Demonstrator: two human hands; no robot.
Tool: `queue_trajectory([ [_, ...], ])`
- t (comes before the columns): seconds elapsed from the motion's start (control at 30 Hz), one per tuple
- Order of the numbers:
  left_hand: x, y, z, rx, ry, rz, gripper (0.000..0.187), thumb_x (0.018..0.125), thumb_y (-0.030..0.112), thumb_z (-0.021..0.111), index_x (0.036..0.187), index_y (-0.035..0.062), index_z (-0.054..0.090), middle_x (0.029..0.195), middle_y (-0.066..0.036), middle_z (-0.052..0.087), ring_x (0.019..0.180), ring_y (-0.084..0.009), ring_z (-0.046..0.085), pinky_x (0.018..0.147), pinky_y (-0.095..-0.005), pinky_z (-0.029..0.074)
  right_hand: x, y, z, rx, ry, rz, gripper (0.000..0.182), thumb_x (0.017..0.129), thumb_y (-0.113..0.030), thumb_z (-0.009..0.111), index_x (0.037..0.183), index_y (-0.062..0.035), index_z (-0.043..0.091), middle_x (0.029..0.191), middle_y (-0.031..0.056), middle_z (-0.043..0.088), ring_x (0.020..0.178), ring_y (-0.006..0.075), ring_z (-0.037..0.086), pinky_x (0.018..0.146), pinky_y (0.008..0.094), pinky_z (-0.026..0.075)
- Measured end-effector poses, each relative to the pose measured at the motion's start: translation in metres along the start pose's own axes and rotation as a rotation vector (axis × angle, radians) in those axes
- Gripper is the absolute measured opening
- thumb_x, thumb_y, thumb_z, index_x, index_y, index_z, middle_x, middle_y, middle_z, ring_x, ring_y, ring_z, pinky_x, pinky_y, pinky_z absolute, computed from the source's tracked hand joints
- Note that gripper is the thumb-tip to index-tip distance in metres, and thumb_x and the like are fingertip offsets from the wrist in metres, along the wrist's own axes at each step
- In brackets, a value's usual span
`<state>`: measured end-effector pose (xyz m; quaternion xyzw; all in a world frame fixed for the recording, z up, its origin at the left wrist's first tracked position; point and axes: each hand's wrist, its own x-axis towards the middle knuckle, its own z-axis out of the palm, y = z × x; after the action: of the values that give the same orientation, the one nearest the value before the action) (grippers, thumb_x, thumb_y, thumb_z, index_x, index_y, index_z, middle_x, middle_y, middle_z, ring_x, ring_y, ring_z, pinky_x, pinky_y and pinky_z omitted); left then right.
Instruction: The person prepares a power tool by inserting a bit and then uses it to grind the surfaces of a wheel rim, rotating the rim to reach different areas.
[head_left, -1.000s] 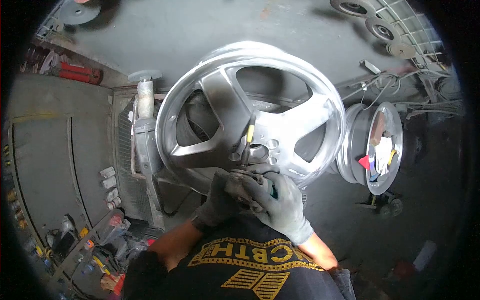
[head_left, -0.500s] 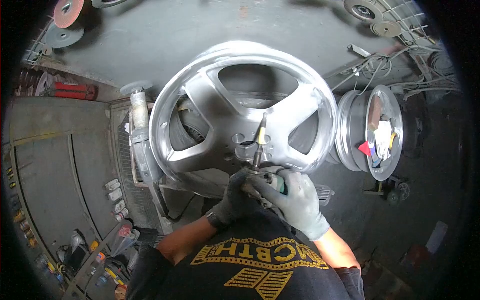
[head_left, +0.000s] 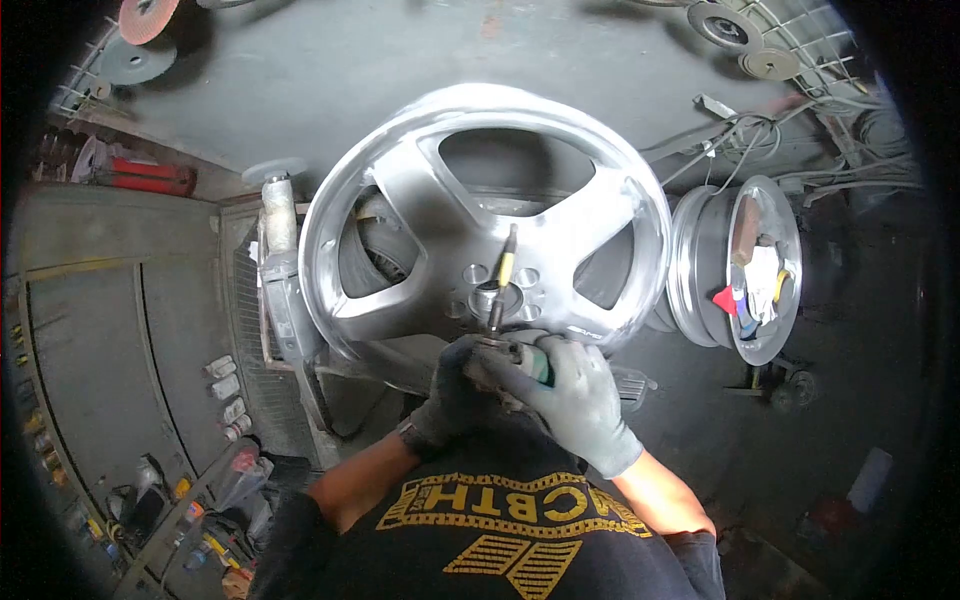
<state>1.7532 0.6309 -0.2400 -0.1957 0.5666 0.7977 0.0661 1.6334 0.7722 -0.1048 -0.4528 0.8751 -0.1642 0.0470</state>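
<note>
Both my gloved hands are closed around a power tool (head_left: 512,362) with a green part on its body, held near my chest. My left hand (head_left: 450,395), in a dark grey glove, grips its left side. On its right side is my right hand (head_left: 585,400), in a lighter grey glove. A long thin spindle (head_left: 504,270) with a yellow band points away from the tool, over the hub of a silver five-hole alloy wheel (head_left: 440,290). Whether its tip touches the metal I cannot tell.
A second wheel rim (head_left: 690,265) stands at the right, holding a brown block, a cloth and small items. An angle grinder (head_left: 288,290) lies left of the wheel. Discs (head_left: 138,62) hang at the upper left, cables (head_left: 750,135) at the upper right.
Both my hands and the tool have shifted slightly left, and the spindle tip has moved left over the wheel's centre. The grip looks unchanged.
</note>
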Motion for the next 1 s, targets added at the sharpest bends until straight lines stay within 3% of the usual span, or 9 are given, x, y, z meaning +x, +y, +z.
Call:
queue_trajectory([
  [0.07, 0.009, 0.006, 0.012, 0.373, -0.006, 0.514, 0.059, 0.067, 0.025, 0.094, 0.109, 0.0053, 0.058, 0.104, -0.012, 0.063, 0.102, -0.0262, 0.064, 0.086, -0.0399, 0.053, -0.006, 0.006, -0.013, -0.100, -0.016, -0.058, 0.040, 0.085, -0.026, 0.072, 0.124, -0.0203, 0.069, 0.096, 0.0071, 0.060, 0.080, 0.0230, 0.059, 0.068, 0.0343, 0.050],
  [0.2, 0.013, -0.002, 0.016, 0.433, -0.016, 0.486, 0.062, 0.067, 0.025, 0.094, 0.113, 0.0052, 0.057, 0.103, -0.011, 0.064, 0.097, -0.0252, 0.065, 0.084, -0.0385, 0.054, -0.008, 0.006, -0.015, -0.238, 0.003, -0.104, 0.049, 0.084, -0.024, 0.067, 0.131, -0.0387, 0.065, 0.102, 0.0031, 0.058, 0.083, 0.0185, 0.058, 0.069, 0.0320, 0.049],
  [0.4, 0.000, 0.014, -0.002, 0.485, 0.026, 0.524, 0.063, 0.066, 0.023, 0.094, 0.113, 0.0037, 0.056, 0.103, -0.010, 0.064, 0.092, -0.0236, 0.066, 0.083, -0.0368, 0.055, 0.000, -0.004, 0.008, -0.105, -0.029, -0.105, 0.048, 0.082, -0.023, 0.070, 0.128, -0.0368, 0.069, 0.102, 0.0053, 0.059, 0.086, 0.0203, 0.058, 0.070, 0.0326, 0.049],
  [0.47, -0.007, 0.030, 0.000, -0.703, 0.012, -0.240, 0.060, 0.069, 0.020, 0.092, 0.113, 0.0039, 0.055, 0.102, -0.011, 0.064, 0.090, -0.0238, 0.067, 0.082, -0.0360, 0.055, 0.006, -0.004, 0.006, -0.107, 0.008, -0.169, 0.047, 0.081, -0.023, 0.071, 0.126, -0.0359, 0.071, 0.101, 0.0063, 0.059, 0.086, 0.0211, 0.058, 0.071, 0.0339, 0.049],
  [0.5, -0.006, 0.026, -0.002, -0.707, 0.011, -0.238, 0.060, 0.069, 0.020, 0.092, 0.113, 0.0039, 0.055, 0.102, -0.011, 0.064, 0.090, -0.0238, 0.067, 0.082, -0.0360, 0.055, 0.006, -0.004, 0.005, -0.117, -0.006, -0.177, 0.048, 0.081, -0.024, 0.070, 0.128, -0.0361, 0.069, 0.100, 0.0064, 0.058, 0.085, 0.0214, 0.058, 0.071, 0.0347, 0.050],
  [0.57, -0.001, 0.012, -0.005, 0.549, 0.030, 0.403, 0.059, 0.073, 0.015, 0.090, 0.117, 0.0037, 0.052, 0.105, -0.012, 0.062, 0.094, -0.0235, 0.065, 0.084, -0.0368, 0.054, 0.006, -0.003, 0.000, -0.133, -0.026, -0.191, 0.050, 0.081, -0.024, 0.070, 0.130, -0.0363, 0.068, 0.099, 0.0066, 0.058, 0.085, 0.0216, 0.057, 0.071, 0.0356, 0.050],
  [0.67, 0.013, 0.006, 0.013, 0.555, 0.044, 0.667, 0.063, 0.076, 0.013, 0.089, 0.122, 0.0036, 0.047, 0.109, -0.014, 0.060, 0.099, -0.0240, 0.063, 0.087, -0.0381, 0.053, -0.001, -0.001, -0.012, -0.153, -0.047, -0.130, 0.053, 0.083, -0.026, 0.070, 0.134, -0.0364, 0.064, 0.098, 0.0063, 0.057, 0.084, 0.0210, 0.056, 0.071, 0.0355, 0.049],
  [0.93, -0.001, 0.045, -0.004, 0.603, -0.001, 0.652, 0.062, 0.077, 0.013, 0.087, 0.124, 0.0021, 0.048, 0.112, -0.013, 0.062, 0.101, -0.0225, 0.063, 0.088, -0.0388, 0.053, 0.015, -0.012, -0.006, -0.103, -0.015, -0.166, 0.056, 0.084, -0.023, 0.068, 0.139, -0.0327, 0.061, 0.101, 0.0047, 0.059, 0.084, 0.0190, 0.058, 0.070, 0.0331, 0.048],
  [1.0, -0.010, 0.054, -0.002, -0.702, -0.099, 0.018, 0.053, 0.080, 0.016, 0.084, 0.121, 0.0017, 0.054, 0.114, -0.010, 0.064, 0.099, -0.0215, 0.066, 0.087, -0.0389, 0.054, 0.017, -0.011, 0.000, -0.047, -0.025, -0.186, 0.055, 0.084, -0.021, 0.068, 0.138, -0.0313, 0.062, 0.102, 0.0044, 0.060, 0.085, 0.0193, 0.058, 0.070, 0.0337, 0.049],
])
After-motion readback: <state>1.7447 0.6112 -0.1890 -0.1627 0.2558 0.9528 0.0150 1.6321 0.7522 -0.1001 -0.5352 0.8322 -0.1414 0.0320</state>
